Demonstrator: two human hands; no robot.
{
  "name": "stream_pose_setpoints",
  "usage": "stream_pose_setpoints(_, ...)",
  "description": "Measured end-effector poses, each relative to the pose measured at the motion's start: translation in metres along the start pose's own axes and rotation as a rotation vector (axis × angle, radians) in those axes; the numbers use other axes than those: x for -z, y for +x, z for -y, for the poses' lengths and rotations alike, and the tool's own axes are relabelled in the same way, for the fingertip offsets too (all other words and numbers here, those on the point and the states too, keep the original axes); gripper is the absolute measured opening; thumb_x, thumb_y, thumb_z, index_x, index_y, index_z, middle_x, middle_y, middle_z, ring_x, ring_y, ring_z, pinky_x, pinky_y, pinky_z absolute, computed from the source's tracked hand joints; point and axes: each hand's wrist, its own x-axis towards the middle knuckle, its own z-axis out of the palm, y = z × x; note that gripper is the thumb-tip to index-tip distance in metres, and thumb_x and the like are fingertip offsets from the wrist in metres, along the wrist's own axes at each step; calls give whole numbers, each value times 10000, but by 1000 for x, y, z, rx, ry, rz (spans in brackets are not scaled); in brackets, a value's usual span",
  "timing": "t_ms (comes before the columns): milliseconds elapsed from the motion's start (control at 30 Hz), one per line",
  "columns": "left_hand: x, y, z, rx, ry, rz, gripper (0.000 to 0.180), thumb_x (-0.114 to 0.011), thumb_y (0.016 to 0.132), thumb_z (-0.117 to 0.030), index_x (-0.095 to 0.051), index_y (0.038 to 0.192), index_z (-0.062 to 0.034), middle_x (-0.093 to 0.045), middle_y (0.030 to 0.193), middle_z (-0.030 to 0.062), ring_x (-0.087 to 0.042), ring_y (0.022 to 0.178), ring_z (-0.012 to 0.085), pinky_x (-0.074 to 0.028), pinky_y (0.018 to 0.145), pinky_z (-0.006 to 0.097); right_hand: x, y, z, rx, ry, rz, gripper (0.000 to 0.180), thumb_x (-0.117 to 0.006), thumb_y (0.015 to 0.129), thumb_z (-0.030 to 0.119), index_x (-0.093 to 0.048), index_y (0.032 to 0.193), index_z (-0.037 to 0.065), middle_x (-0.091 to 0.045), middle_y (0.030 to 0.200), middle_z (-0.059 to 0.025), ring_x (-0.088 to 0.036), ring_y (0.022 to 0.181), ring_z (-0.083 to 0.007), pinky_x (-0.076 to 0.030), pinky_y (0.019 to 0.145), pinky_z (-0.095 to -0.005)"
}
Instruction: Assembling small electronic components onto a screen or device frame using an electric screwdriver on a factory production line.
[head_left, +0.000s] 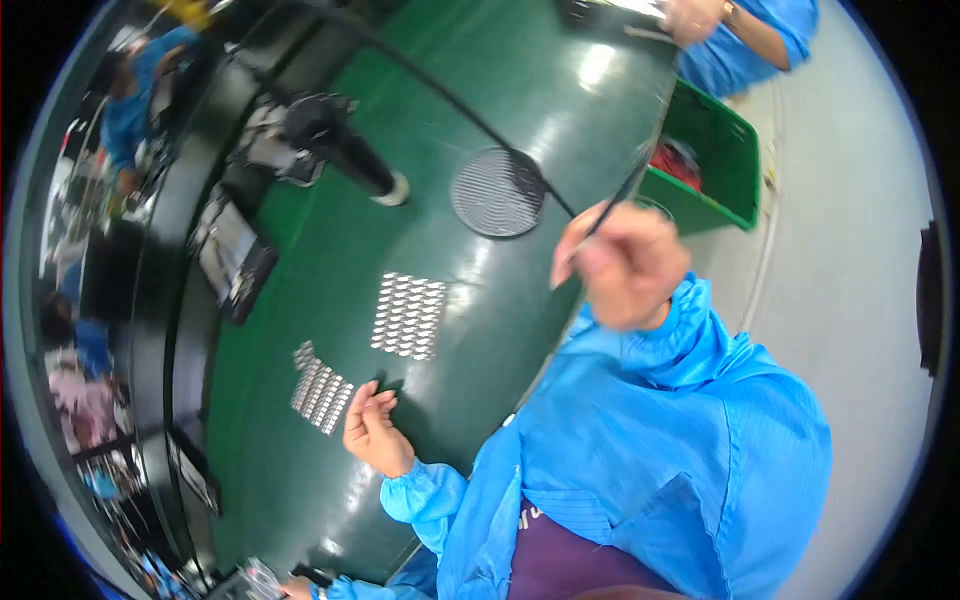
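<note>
My right hand, blurred by motion, is raised over the table's near edge. Its fingers are closed around a thin black cord, which runs in from the upper left and bends at the fingertips. Low over the green table, my left hand has loosely bent fingers, slightly apart, with no object visible in them. Close by its fingertips lies a slanted sheet of small silvery parts in rows. A second, squarer sheet of such parts is just beyond. Farther off is a round, grey, ribbed disc.
A black cylinder with a pale end juts over the table. Dark devices line its left side. Beside the right edge stands a green bin with red items inside. Co-workers' hands show at the upper right and bottom left.
</note>
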Motion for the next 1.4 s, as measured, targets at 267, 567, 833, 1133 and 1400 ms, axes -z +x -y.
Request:
stream_pose_setpoints(267, -2, -3, -1, 3, 97, 106, 236, -504, 894, -60, -555, 1070, 89, -619, 1001, 196, -630, 779, 202, -534, 670, 285, 193, 27, -3, -482, -965, -549, 275, -573, 880, 162, -537, 1074, -30, -638, 867, -124, -611, 672, -141, -511, 606, -260)
stream_pose_setpoints(567, -10, -3, -17, -296, 642, 56, 296, -657, 787, -25, -584, 1064, 47, -643, 971, 124, -633, 846, 171, -504, 754, 272, 43, 10, 9, 5, -29, 123, 277, -568, 831, 3, -525, 1089, -87, -612, 921, -252, -632, 818, -237, -522, 714, -312)
stream_pose_setpoints(833, -62, 10, -15, -615, 1016, 399, 471, -689, 748, -220, -540, 1121, 26, -489, 1248, 170, -408, 1222, 308, -308, 1000, 481, -108, 35, -46, -83, -258, 165, 629, -752, 684, 36, -430, 1220, -35, -525, 1166, -193, -550, 1036, -241, -471, 816, -341)
stream_pose_setpoints(1133, 10, -21, -23, -464, 1154, 455, 459, -653, 781, -224, -529, 1150, 19, -455, 1294, 153, -352, 1270, 290, -268, 1041, 458, -129, 47, -106, -384, -32, 213, 457, -705, 763, 62, -479, 1154, -16, -590, 1043, -68, -552, 882, -103, -442, 776, -232)
stream_pose_setpoints(1400, 64, -52, -35, -397, 1195, 474, 481, -689, 740, -200, -539, 1145, 12, -468, 1287, 147, -381, 1256, 284, -275, 1045, 448, -130, 42, -108, -446, 22, 202, 345, -675, 769, 4, -541, 1086, -11, -615, 779, -26, -544, 652, -56, -433, 622, -189)
